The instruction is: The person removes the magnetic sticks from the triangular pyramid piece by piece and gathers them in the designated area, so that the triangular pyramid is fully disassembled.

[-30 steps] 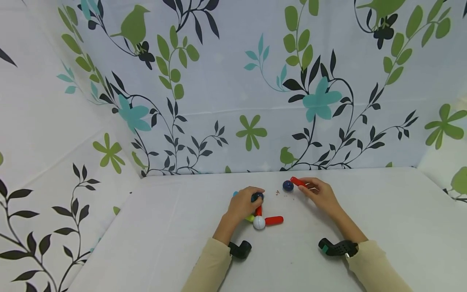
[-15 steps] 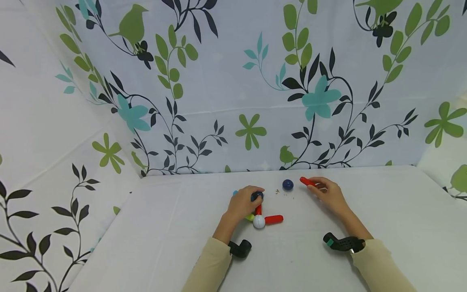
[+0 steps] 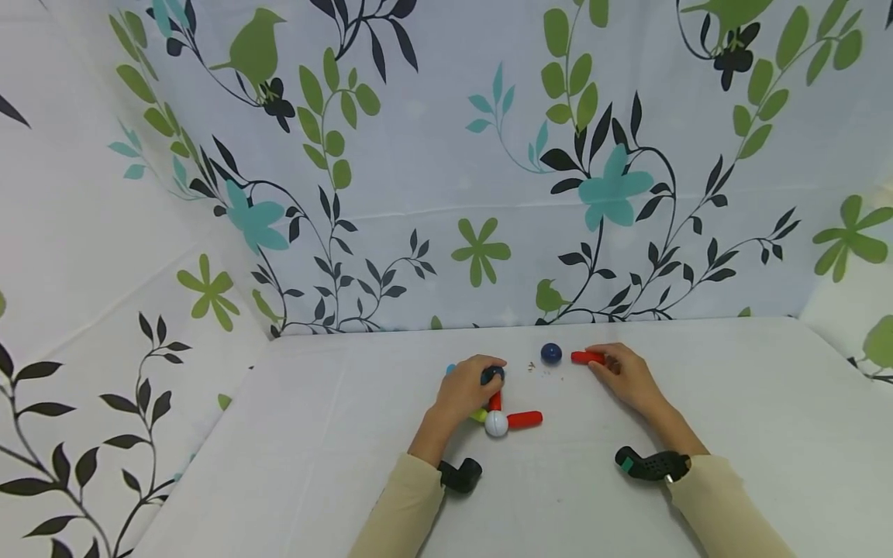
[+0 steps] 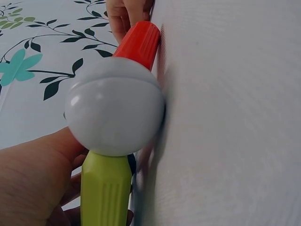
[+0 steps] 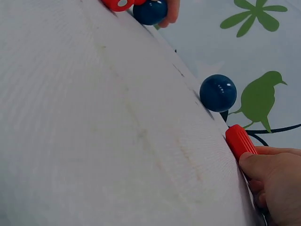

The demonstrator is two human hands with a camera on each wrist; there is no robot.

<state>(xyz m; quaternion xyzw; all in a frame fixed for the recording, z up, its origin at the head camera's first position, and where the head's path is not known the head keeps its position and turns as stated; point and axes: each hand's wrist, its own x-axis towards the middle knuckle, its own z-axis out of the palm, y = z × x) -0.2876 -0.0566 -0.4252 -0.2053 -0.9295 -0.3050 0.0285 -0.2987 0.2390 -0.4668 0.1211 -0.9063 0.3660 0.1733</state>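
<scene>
The left hand (image 3: 466,389) is curling its fingers over a dark blue ball (image 3: 491,376) on the table (image 3: 314,449). That ball seems to be joined by a short red stick (image 3: 494,401) to a white ball (image 3: 496,424). A yellow-green stick (image 4: 106,188) is sticking out of the white ball too. The right hand (image 3: 624,376) is pinching a red stick (image 3: 584,357) lying on the table. A loose blue ball (image 3: 551,353) is sitting just beside its tip.

My left hand (image 3: 466,390) rests knuckles up, fingers curled in a grip. My right hand (image 3: 624,375) lies farther forward, fingers pinching (both forearms sleeved, wrists low over the surface).
</scene>
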